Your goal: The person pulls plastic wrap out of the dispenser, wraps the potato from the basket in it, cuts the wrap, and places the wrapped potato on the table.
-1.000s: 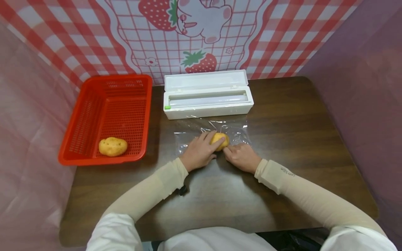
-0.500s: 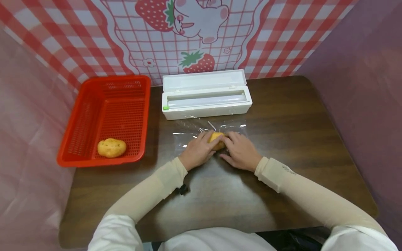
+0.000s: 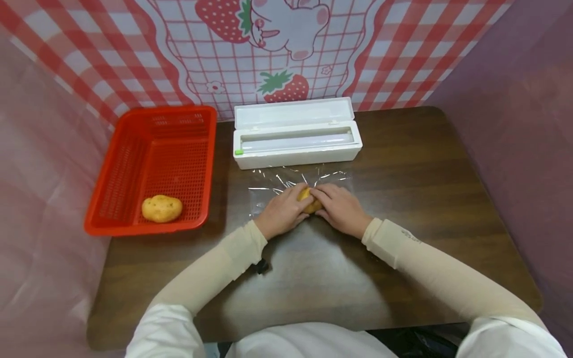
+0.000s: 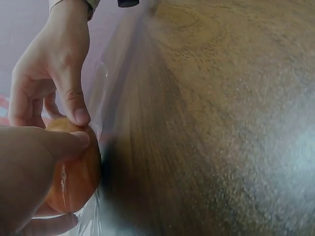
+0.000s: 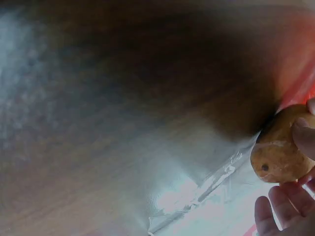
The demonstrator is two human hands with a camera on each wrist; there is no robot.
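A yellow-brown potato (image 3: 314, 205) sits between my two hands at the middle of the table. My left hand (image 3: 278, 213) grips its left side, with the thumb (image 4: 78, 138) across it in the left wrist view. From the other side my right hand (image 3: 343, 211) holds the potato, its thumb (image 4: 78, 114) pressing near the end. Clear cling film (image 3: 259, 196) lies spread under and beyond the potato, and shiny film clings to its skin (image 5: 275, 152) in the right wrist view. Fingers hide much of the potato from above.
Behind the film stands a white cling film dispenser (image 3: 297, 160), lid up, with a roll (image 3: 295, 142) inside. A red plastic basket (image 3: 207, 164) at the left contains another potato (image 3: 162, 209). A checked cloth backdrop (image 3: 398, 54) rises along the table's far edge.
My right hand has moved from the film at the potato's near right side up onto the potato, beside the left thumb. My left hand has stayed on the potato. Dispenser and basket are unchanged.
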